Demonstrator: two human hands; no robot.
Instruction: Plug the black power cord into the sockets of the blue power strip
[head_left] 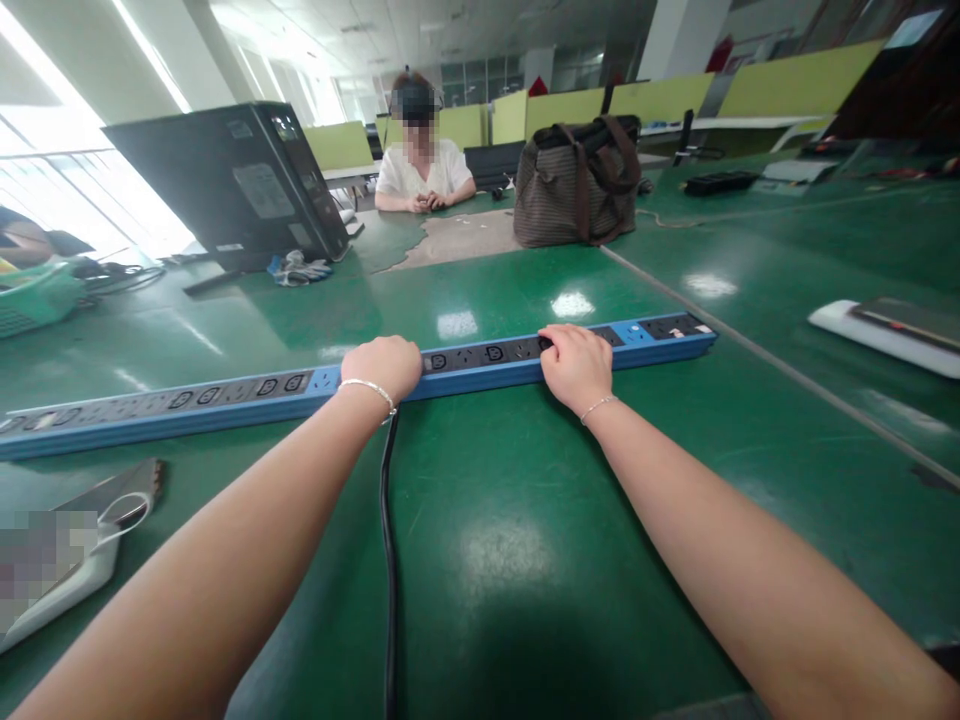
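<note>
**Two hands on a long blue power strip**

The power strip [480, 378] runs crosswise on a green counter [517, 480]. It has a blue casing with a row of black sockets on the upper face; its left end runs out of view, its right end is visible.

Left hand [381, 366]: closed around the middle of the strip, back of the hand upward, fingertips hidden. Right hand [577, 362]: grasping the strip nearer its right end, fingers curled over the sockets. A stretch of sockets shows between the two. Each wrist wears a thin bracelet [598, 408].

A black cord [388, 520] comes out beside the left hand and runs toward the near side of the strip. Whether it joins the strip there cannot be made out.

Beyond the strip, toward its left end: a dark computer case [217, 190], gloves [298, 268] just beside its base, and a green basket [37, 300]. Beyond the strip's middle: a seated person [424, 170] in a white top, hands together, and a brown bag [559, 195]. Off the strip's right end: a white-edged object [892, 335] with a dark top.
</note>
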